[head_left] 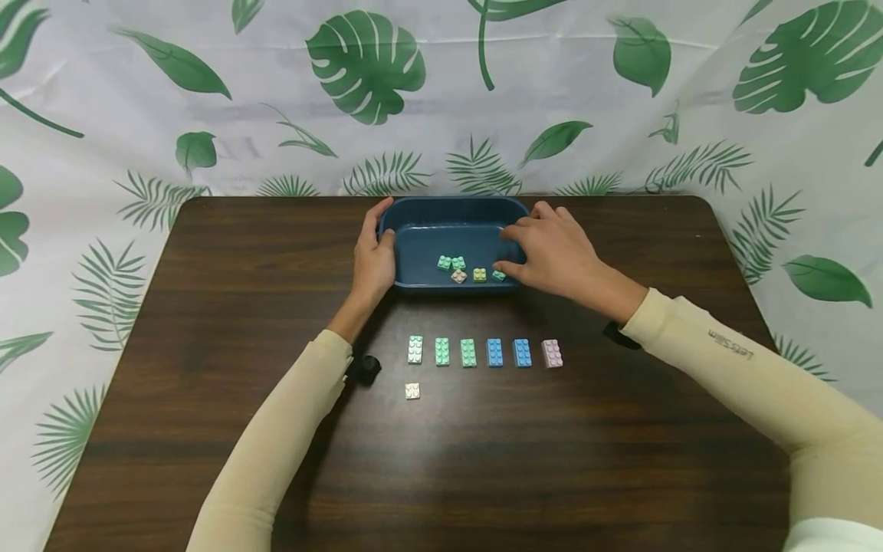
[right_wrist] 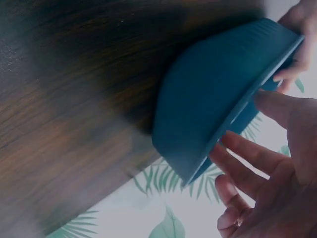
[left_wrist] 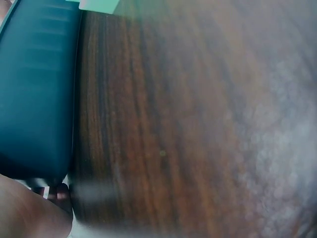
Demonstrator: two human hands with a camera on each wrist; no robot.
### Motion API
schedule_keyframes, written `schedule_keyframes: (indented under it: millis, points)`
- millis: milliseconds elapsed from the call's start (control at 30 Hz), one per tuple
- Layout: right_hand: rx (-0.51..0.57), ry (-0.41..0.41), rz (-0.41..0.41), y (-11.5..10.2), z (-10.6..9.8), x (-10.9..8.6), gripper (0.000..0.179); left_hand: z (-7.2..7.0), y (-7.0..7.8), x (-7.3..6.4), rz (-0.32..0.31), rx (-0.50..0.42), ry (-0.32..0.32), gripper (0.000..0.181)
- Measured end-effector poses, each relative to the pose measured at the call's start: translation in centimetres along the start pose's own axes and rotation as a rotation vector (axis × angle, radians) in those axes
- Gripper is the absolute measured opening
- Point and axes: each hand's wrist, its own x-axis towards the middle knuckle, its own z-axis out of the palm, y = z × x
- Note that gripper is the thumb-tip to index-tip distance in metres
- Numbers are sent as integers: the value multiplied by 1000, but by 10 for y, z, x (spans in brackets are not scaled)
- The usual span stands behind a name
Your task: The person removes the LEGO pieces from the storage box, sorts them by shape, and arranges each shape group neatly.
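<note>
A dark blue rectangular tray (head_left: 421,244) stands at the table's far edge. Over its left end my left hand (head_left: 375,257) holds the rim, thumb inside and fingers along the outer wall. My right hand (head_left: 552,249) reaches over the right end, thumb and index finger apart above the inside. Just below that thumb lies a green toy brick (head_left: 499,275), partly hidden. Beside it in the tray are a yellow brick (head_left: 479,274), a pinkish brick (head_left: 458,276) and two mint bricks (head_left: 444,262). The right wrist view shows the spread fingers (right_wrist: 242,153) at the tray's rim.
In front of the tray runs a row of longer bricks: a pale green one (head_left: 415,349), two green (head_left: 468,353), two blue (head_left: 522,353) and a pink one (head_left: 552,353). A small beige square brick (head_left: 411,391) lies nearer. Behind hangs a leaf-patterned cloth (head_left: 441,100).
</note>
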Motion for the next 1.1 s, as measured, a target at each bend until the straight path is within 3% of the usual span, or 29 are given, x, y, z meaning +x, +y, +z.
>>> schedule_keyframes:
  millis: [200, 633, 1100]
  points:
    - [-54, -50, -3, 1, 6, 5, 53, 0, 0, -2, 3, 4, 6, 52]
    - [-100, -53, -19, 2, 12, 9, 41, 0, -2, 0, 22, 2, 0, 52]
    - [-120, -163, -17, -4, 11, 23, 27, 1, -6, 1, 35, 1, 7, 51]
